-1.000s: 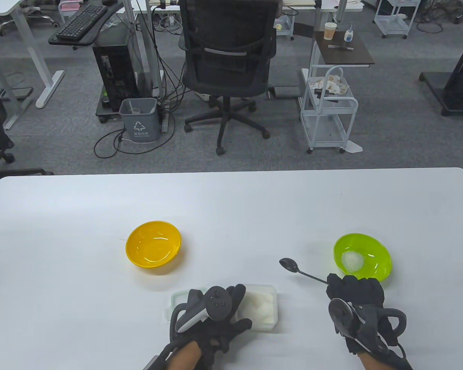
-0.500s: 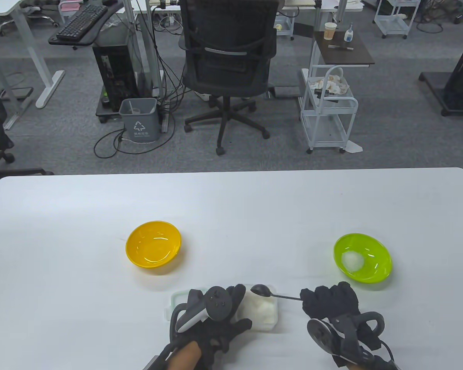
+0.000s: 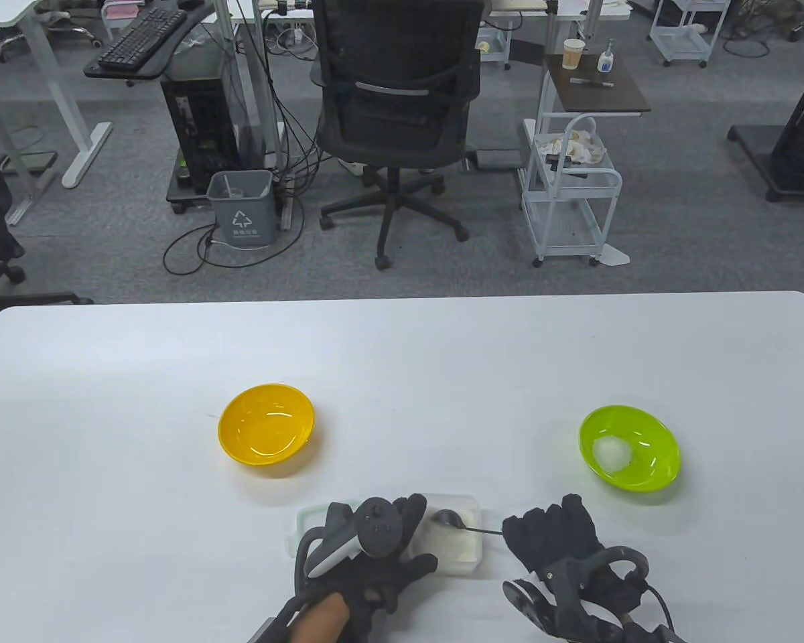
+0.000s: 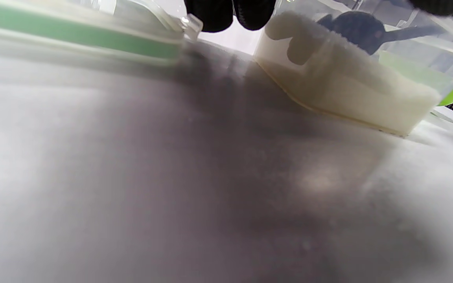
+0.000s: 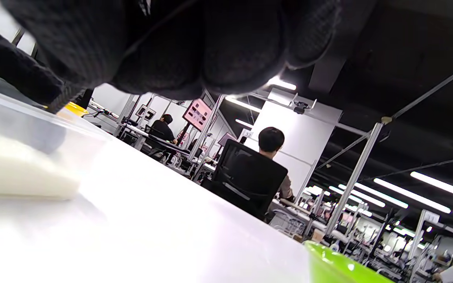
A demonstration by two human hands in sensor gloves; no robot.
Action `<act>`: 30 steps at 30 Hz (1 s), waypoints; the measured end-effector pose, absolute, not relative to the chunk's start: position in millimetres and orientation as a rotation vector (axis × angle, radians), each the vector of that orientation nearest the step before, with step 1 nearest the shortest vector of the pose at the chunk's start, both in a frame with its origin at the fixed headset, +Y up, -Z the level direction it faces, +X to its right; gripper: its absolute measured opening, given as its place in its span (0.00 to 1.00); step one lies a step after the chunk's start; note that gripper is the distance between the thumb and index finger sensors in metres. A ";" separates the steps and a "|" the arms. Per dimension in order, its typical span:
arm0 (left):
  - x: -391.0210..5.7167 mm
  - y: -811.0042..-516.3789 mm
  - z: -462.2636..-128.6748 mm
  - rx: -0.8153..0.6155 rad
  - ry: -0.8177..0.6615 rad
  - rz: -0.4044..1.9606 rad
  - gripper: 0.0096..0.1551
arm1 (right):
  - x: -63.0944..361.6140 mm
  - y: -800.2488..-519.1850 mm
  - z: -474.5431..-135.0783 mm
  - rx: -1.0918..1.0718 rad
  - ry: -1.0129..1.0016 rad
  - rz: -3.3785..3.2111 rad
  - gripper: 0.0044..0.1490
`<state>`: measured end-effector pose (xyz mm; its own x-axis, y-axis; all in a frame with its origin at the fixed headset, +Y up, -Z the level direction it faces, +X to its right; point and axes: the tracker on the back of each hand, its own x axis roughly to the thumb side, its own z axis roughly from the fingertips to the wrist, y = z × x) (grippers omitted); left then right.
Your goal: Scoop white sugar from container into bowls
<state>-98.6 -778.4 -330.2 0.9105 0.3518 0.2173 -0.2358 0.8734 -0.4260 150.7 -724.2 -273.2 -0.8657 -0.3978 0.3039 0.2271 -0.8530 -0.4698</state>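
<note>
White sugar (image 4: 340, 84) lies heaped inside clear container (image 3: 472, 546).

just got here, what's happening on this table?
A person in sensor gloves is scooping sugar. The right hand holds a spoon with its bowl down in the sugar container, while the left hand rests on the container. The green bowl on the right already has a mound of sugar; the yellow bowl on the left has none that can be seen.
</note>
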 end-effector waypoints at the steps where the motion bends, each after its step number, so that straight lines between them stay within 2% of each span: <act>1: -98.6 -778.5 -330.3 -0.405 -0.295 0.312 0.55 | 150.6 -723.8 -273.4 -0.568 0.609 -2.690 0.21; 9: -98.5 -778.5 -330.3 -0.406 -0.296 0.311 0.55 | 155.8 -724.5 -280.0 -0.554 0.508 -2.896 0.21; 14: -98.6 -778.5 -330.4 -0.406 -0.296 0.311 0.55 | 169.4 -729.2 -291.0 -0.431 0.328 -3.172 0.21; 26: -98.5 -778.7 -330.4 -0.406 -0.296 0.311 0.55 | 199.7 -753.9 -312.8 -0.037 -0.423 -3.678 0.21; 30: -98.6 -778.8 -330.4 -0.405 -0.296 0.311 0.55 | 203.9 -760.9 -315.7 0.031 -0.577 -3.733 0.21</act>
<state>-98.6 -778.8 -330.4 0.9104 0.3517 0.2179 -0.2351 0.8732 -0.4268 203.9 -760.9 -315.7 -0.8042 0.5849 -0.1052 -0.5894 -0.7623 0.2674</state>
